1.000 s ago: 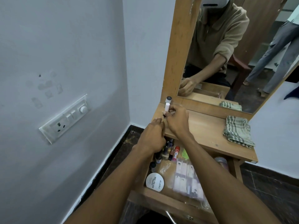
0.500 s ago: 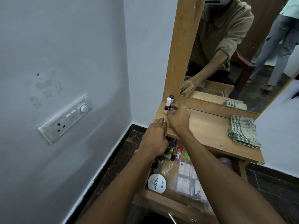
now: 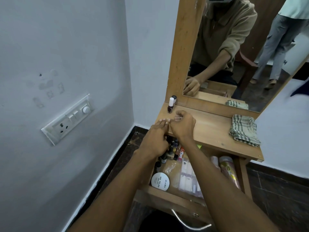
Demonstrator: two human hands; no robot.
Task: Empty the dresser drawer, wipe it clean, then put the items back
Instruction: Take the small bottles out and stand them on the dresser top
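The wooden dresser's drawer (image 3: 167, 194) is pulled open below the top (image 3: 212, 129). It holds several small nail polish bottles (image 3: 173, 150), a round white tub (image 3: 160, 181), a clear bag of white items (image 3: 187, 178) and a pink can (image 3: 229, 171). A dark nail polish bottle with a white cap (image 3: 170, 107) stands at the top's back left corner, with a dark-capped bottle (image 3: 174, 98) behind it. My right hand (image 3: 182, 126) hovers just right of it, fingers loosely curled, holding nothing. My left hand (image 3: 156, 139) lays its fingertips on the top's front edge, above the bottles.
A folded green-checked cloth (image 3: 244, 129) lies on the right of the top. The mirror (image 3: 234, 52) rises behind it, and a second person shows in its reflection. A switch plate (image 3: 66, 119) is on the left wall. The drawer's metal handle (image 3: 190, 223) juts toward me.
My right hand set the white-capped bottle down at the back left corner, let it go and drew back toward me. My left hand stayed at the top's edge.
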